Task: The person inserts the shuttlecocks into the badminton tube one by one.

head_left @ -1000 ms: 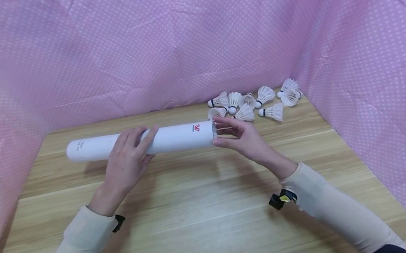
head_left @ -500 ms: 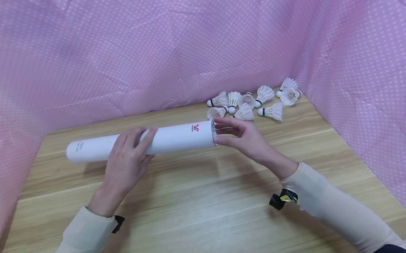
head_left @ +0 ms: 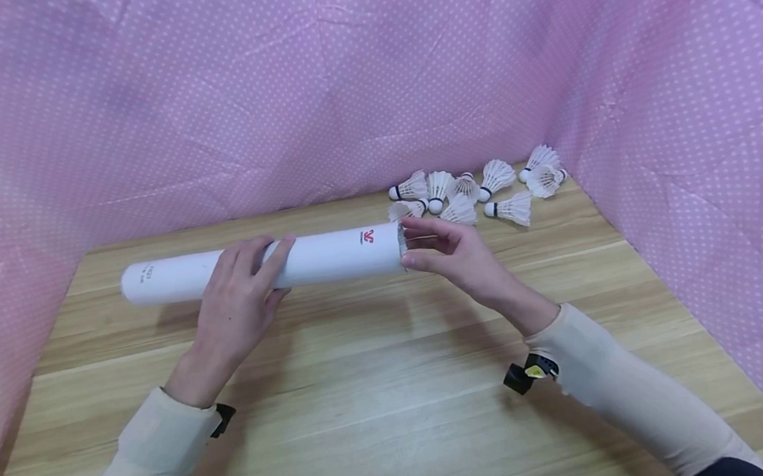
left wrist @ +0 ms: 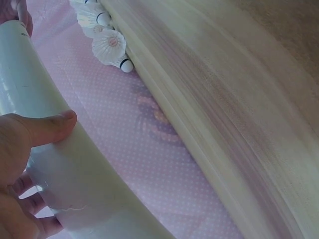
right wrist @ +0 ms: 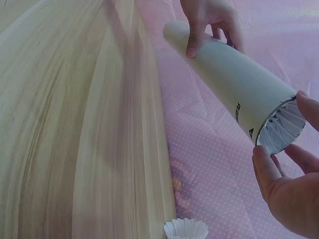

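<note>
A white shuttlecock tube with a red logo lies level above the table. My left hand grips it round the middle, thumb on one side and fingers on the other, as the left wrist view also shows. At the tube's right end, my right hand holds the rim between thumb and fingers. White feathers of a shuttlecock fill the open mouth in the right wrist view; how deep it sits is hidden. The right hand's palm stands apart from the mouth.
Several loose shuttlecocks lie at the table's back right, among them a nearer one and one by the corner. Pink dotted cloth hangs behind and at both sides of the wooden table.
Hardly anything differs. The tube's right end has risen very slightly, with both hands keeping their places on it.
</note>
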Motion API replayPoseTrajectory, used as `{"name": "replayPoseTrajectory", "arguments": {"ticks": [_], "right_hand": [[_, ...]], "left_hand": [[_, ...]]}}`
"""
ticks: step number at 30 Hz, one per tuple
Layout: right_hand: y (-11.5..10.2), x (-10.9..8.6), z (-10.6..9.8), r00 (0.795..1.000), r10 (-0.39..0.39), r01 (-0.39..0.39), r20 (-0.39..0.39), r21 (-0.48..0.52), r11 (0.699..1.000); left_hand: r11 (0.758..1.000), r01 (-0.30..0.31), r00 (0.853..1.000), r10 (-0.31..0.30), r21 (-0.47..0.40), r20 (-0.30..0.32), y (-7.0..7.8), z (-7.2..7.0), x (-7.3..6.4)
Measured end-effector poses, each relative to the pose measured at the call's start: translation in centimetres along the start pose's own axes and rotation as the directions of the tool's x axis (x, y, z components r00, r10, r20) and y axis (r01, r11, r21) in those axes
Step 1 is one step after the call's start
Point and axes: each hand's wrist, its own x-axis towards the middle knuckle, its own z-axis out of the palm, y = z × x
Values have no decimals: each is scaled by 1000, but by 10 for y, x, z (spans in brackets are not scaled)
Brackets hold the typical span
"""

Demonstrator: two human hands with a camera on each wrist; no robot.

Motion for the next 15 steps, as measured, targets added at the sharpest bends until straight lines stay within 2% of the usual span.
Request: {"name": "replayPoseTrajectory", "arguments": {"ticks": [10, 15], "right_hand": [[3, -1, -1, 1000, -3, 3, -3, -1, 1000], [4, -3, -6, 1000, 0, -1, -5, -23, 1000]], "left_hand": [[1000, -22, 1000, 22, 2, -6, -2, 2, 0], [1000, -13, 1000, 13, 2, 2, -3, 2, -1]]}}
